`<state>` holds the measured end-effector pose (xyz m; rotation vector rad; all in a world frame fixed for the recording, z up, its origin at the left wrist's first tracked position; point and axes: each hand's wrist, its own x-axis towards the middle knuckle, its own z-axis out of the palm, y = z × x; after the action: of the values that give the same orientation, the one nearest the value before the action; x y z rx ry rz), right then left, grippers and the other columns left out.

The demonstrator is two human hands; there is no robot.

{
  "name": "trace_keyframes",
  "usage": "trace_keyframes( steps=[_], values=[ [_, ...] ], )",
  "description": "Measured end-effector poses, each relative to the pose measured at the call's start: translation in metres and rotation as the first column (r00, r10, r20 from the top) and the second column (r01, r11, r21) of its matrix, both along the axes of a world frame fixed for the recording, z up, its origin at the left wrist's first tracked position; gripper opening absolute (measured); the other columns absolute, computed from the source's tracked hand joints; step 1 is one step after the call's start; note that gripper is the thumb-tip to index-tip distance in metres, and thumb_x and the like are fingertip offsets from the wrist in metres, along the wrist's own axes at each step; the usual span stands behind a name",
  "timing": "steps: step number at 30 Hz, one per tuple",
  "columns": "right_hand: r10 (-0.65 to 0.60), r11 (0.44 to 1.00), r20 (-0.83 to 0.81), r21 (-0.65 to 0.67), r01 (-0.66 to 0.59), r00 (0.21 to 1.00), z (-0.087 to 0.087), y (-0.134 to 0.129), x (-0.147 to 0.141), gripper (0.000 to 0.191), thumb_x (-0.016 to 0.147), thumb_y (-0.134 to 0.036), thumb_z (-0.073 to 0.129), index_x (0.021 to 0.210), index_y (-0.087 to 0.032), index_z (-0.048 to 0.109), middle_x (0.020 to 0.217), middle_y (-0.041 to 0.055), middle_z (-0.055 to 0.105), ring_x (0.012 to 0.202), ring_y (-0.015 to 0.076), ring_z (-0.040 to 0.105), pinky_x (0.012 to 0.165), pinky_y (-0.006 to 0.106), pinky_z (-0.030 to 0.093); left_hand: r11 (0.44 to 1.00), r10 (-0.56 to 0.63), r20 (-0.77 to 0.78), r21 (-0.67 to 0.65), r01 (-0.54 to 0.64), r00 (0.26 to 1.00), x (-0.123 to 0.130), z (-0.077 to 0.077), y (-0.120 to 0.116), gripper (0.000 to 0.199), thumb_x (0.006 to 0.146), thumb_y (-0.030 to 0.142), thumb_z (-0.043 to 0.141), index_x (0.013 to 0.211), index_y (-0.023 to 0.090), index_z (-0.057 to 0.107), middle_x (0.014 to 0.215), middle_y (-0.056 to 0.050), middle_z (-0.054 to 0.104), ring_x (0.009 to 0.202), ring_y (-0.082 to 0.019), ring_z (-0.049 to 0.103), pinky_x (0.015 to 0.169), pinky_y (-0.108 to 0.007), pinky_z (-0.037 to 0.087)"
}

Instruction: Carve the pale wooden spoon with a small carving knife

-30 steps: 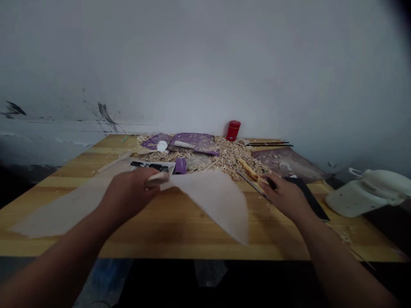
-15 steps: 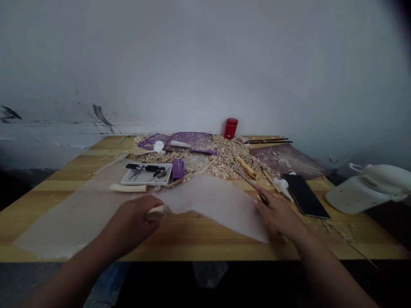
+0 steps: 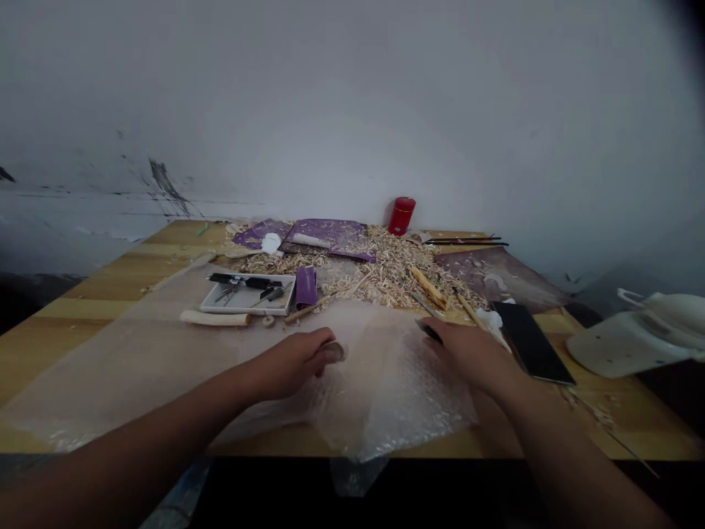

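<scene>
My left hand (image 3: 300,360) is closed around a short pale piece of wood (image 3: 334,353), whose end sticks out past the thumb. Opposite it, my right hand (image 3: 468,349) grips a slim dark-handled tool that looks like a knife (image 3: 429,332); most of it is hidden by the fingers. Under both hands a translucent plastic sheet (image 3: 385,397) lies over the table, its front edge reaching the table's edge. Left of centre are a curved pale wooden stick (image 3: 214,318) and a white tray (image 3: 247,300) with small tools.
Wood shavings (image 3: 393,268) heap at the back around purple sheets (image 3: 330,231). A red can (image 3: 402,215) stands by the wall. Rightward lie a yellowish wood piece (image 3: 428,286), a black flat phone-like slab (image 3: 532,342) and a whitish plastic container (image 3: 611,342).
The plastic sheet's raised right part has dropped and spread toward the table's front edge. My left hand has moved right with the wood piece, closer to my right hand. The view has shifted slightly.
</scene>
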<state>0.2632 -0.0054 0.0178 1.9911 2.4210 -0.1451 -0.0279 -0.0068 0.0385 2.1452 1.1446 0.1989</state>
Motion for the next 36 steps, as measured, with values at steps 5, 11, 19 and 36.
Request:
trace_keyframes(
  steps=[5, 11, 19, 36],
  values=[
    [0.348, 0.938, -0.212, 0.078, -0.339, 0.913, 0.03, 0.019, -0.05, 0.028, 0.082, -0.025, 0.038, 0.104, -0.026, 0.054, 0.1, 0.0024, 0.06, 0.089, 0.0166, 0.054, 0.075, 0.027, 0.037, 0.994, 0.069, 0.131, 0.072, -0.079, 0.989, 0.011, -0.005, 0.024, 0.024, 0.083, 0.03, 0.03, 0.074, 0.018, 0.048, 0.06, 0.003, 0.049, 0.058, -0.011, 0.046, 0.056, -0.022, 0.033],
    [0.416, 0.909, -0.352, 0.166, -0.382, 0.838, 0.022, 0.044, -0.096, 0.022, 0.083, -0.028, 0.036, 0.093, -0.022, 0.055, 0.087, 0.0009, 0.061, 0.079, 0.0132, 0.054, 0.067, 0.023, 0.036, 0.987, 0.139, 0.295, 0.038, -0.157, 0.945, 0.009, -0.017, 0.034, 0.027, 0.084, 0.035, 0.027, 0.071, 0.018, 0.042, 0.06, 0.004, 0.04, 0.057, -0.01, 0.04, 0.055, -0.022, 0.032],
    [0.417, 0.909, -0.316, 0.135, -0.395, 0.852, -0.014, 0.05, -0.103, 0.02, 0.075, -0.025, 0.042, 0.091, -0.021, 0.055, 0.085, 0.0017, 0.061, 0.078, 0.0149, 0.054, 0.067, 0.024, 0.034, 0.979, 0.183, 0.185, 0.049, -0.196, 0.965, 0.001, -0.036, 0.043, 0.037, 0.068, 0.044, 0.054, 0.092, 0.018, 0.044, 0.078, 0.001, 0.051, 0.072, -0.016, 0.047, 0.063, -0.025, 0.036],
    [0.43, 0.887, -0.042, 0.203, -0.414, 0.902, -0.021, 0.036, -0.11, 0.012, 0.072, -0.027, 0.047, 0.08, -0.019, 0.053, 0.071, 0.0022, 0.058, 0.065, 0.0159, 0.05, 0.055, 0.027, 0.027, 0.975, 0.174, -0.049, 0.151, -0.165, 0.984, 0.005, -0.042, 0.03, 0.04, 0.068, 0.058, 0.045, 0.07, 0.018, 0.041, 0.057, 0.003, 0.045, 0.053, -0.012, 0.042, 0.047, -0.023, 0.023]
  ],
)
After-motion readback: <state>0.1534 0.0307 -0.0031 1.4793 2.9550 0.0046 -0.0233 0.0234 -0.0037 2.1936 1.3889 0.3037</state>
